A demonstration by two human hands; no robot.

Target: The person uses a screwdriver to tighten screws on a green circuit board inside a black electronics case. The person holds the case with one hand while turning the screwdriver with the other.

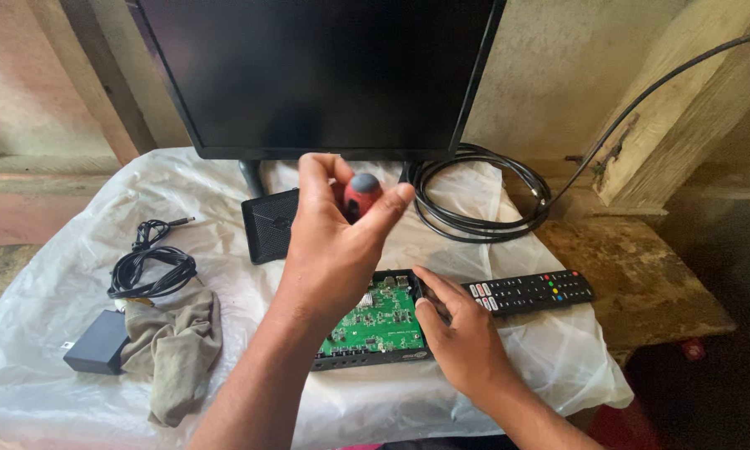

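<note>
Plastic sheeting (75,275) covers the table across the lower left and middle of the frame. Above it, at top centre, I see a dark monitor (325,75), with a coiled black cable (483,200) to its right. A black remote control (533,292) lies right of centre, a grey rag (175,346) and a black power adapter (100,342) sit at lower left, and a small black cover (271,225) rests behind my raised hand. At centre lies the opened box with its green circuit board (375,321). My left hand (333,242) is closed around a red-handled screwdriver (361,193), fingertips pinching its cap, and hides the shaft. My right hand (466,337) rests half open on the box's right edge, gripping nothing.
</note>
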